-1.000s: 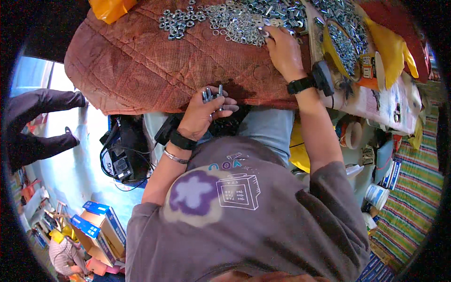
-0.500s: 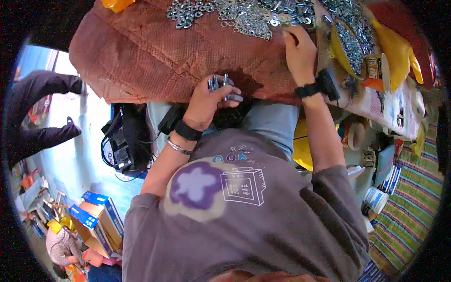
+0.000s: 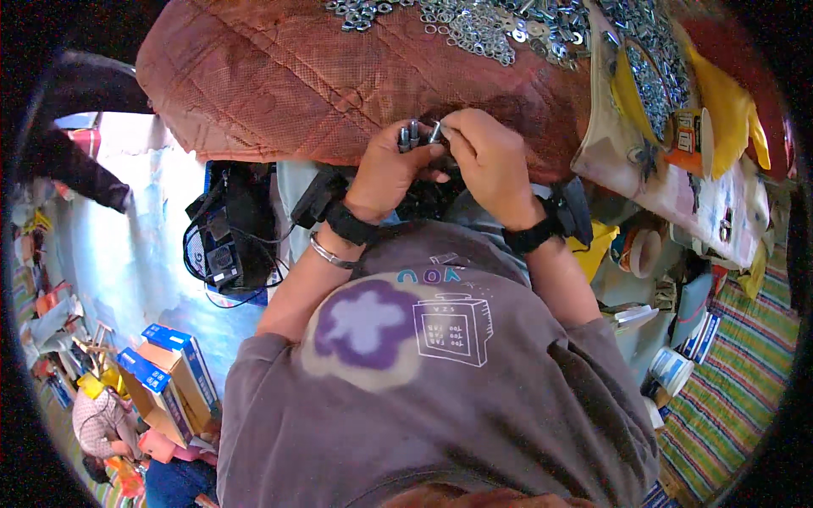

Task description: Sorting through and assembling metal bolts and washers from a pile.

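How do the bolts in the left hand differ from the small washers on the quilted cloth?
The bolts are rod-shaped, while the small washers are flat rings. The bolts stick up from the left hand; the washers lie loose on the quilted cloth. Only a few bolts show there, whereas the washers are many. Both look silvery and shiny.

Washed-out glare on floor at left; corners black, grainy; fisheye bending toward rim.
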`<state>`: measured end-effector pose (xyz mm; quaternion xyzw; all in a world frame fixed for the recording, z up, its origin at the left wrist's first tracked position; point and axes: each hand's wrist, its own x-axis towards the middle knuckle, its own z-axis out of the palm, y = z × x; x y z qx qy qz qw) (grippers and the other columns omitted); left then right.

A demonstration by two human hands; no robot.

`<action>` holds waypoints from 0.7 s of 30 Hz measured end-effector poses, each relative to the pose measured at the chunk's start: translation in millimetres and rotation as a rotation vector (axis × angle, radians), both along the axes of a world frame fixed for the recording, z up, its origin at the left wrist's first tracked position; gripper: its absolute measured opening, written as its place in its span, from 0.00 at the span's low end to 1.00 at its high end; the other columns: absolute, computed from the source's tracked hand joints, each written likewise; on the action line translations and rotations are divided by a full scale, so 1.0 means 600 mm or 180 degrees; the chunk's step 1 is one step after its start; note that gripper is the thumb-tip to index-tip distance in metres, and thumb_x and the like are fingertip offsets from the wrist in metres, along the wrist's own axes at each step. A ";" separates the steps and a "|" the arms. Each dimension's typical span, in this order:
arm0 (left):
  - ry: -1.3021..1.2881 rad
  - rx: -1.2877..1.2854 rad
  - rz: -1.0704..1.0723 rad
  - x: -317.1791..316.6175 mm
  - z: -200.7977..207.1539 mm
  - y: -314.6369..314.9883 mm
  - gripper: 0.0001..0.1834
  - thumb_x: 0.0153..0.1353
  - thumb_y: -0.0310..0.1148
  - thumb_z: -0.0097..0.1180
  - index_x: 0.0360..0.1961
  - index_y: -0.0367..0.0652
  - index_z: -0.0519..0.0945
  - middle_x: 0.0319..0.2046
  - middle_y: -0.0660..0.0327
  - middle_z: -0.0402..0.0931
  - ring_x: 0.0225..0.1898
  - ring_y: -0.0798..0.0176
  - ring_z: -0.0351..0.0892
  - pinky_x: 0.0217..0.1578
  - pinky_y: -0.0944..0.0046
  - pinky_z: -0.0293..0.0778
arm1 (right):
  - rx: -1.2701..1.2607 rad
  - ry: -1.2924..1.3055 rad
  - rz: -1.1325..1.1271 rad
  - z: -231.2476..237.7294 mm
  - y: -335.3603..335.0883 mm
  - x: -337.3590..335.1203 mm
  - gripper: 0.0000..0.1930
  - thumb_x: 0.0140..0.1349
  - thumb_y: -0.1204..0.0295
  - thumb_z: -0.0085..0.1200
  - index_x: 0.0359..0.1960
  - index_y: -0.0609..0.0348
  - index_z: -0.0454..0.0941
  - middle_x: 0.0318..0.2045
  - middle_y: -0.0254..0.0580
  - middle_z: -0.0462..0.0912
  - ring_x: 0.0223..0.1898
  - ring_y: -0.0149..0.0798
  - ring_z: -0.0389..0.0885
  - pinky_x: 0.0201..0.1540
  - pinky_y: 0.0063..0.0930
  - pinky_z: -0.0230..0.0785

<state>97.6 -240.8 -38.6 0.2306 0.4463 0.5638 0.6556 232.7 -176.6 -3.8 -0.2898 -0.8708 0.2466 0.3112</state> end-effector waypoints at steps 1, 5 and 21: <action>0.0042 -0.0020 0.0001 0.000 0.002 0.000 0.07 0.55 0.21 0.52 0.37 0.34 0.72 0.32 0.61 0.74 0.30 0.69 0.75 0.29 0.69 0.80 | 0.0009 -0.0001 0.0000 0.003 -0.003 0.001 0.04 0.51 0.76 0.50 0.30 0.59 0.72 0.26 0.48 0.74 0.29 0.50 0.75 0.30 0.39 0.68; 0.0233 0.0045 -0.0064 -0.006 0.004 -0.001 0.08 0.56 0.21 0.52 0.37 0.34 0.72 0.32 0.61 0.74 0.30 0.69 0.75 0.29 0.69 0.79 | 0.0314 -0.0304 -0.0033 0.005 -0.006 0.004 0.04 0.50 0.76 0.48 0.29 0.57 0.70 0.25 0.46 0.74 0.29 0.50 0.75 0.30 0.41 0.68; 0.0226 0.0307 0.0092 -0.011 0.001 0.009 0.07 0.56 0.21 0.50 0.37 0.32 0.71 0.29 0.62 0.73 0.27 0.69 0.75 0.27 0.70 0.78 | -0.1068 0.0300 -0.0130 -0.003 0.034 -0.014 0.07 0.53 0.73 0.53 0.32 0.63 0.75 0.29 0.46 0.77 0.31 0.42 0.77 0.35 0.30 0.68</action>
